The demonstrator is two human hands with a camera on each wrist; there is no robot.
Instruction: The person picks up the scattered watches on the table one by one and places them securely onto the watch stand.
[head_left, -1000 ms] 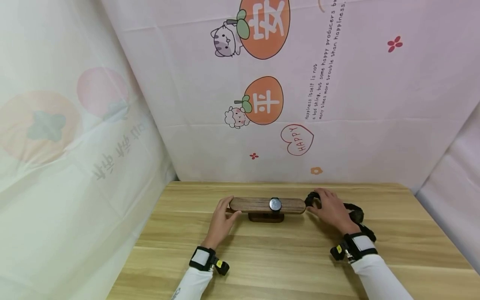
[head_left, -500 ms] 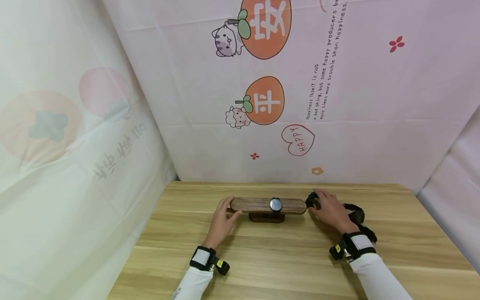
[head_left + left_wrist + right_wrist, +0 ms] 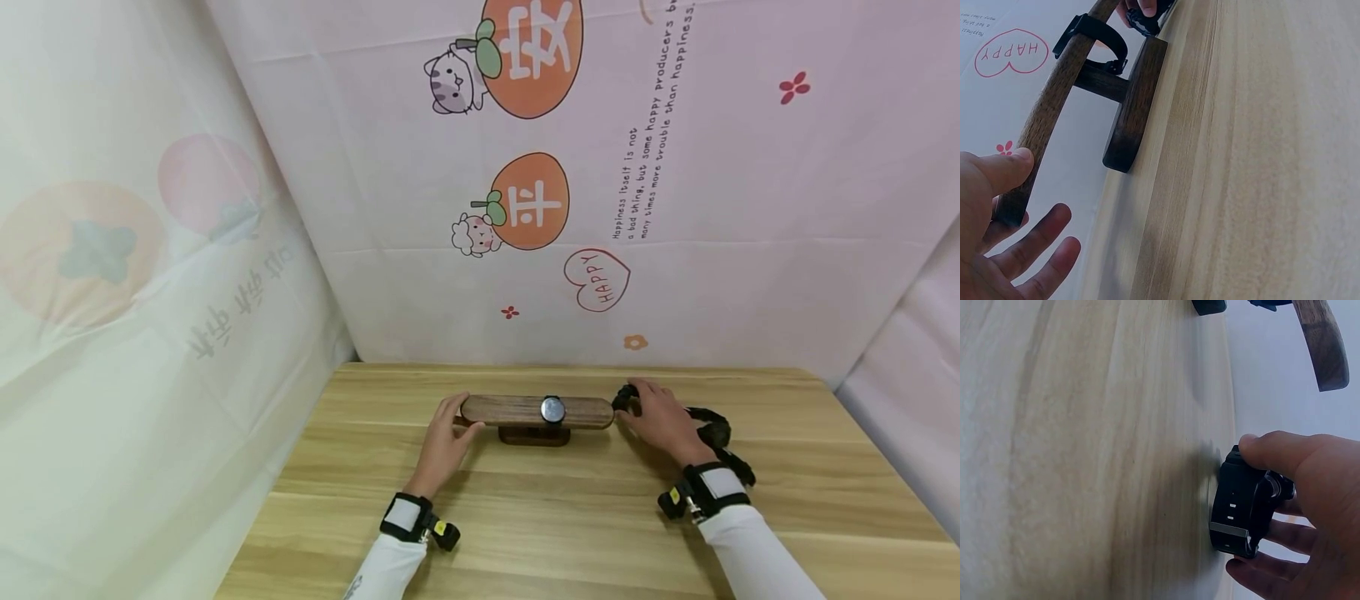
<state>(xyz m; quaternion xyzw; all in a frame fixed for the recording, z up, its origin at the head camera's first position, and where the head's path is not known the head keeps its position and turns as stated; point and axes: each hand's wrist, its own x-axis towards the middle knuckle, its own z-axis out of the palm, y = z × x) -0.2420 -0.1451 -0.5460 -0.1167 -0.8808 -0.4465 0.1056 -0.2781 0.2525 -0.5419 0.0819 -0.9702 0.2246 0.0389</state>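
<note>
A dark wooden watch stand [image 3: 501,409], a rounded bar on a foot, stands near the back of the table. One watch [image 3: 552,409] with a round face and black strap is looped around its bar. My left hand [image 3: 442,446] pinches the bar's left end, thumb on the near side, as the left wrist view shows. Just past the bar's right end, my right hand [image 3: 662,423] grips a second watch [image 3: 1234,500] with a black strap and metal keeper. That watch is low at the tabletop, its face mostly hidden by the fingers.
More black straps or watches [image 3: 716,431] lie on the wooden table [image 3: 540,525] to the right of my right hand, partly hidden by the wrist. A white printed cloth [image 3: 420,308] hangs behind the table's back edge, and another cloth [image 3: 150,375] covers the left side.
</note>
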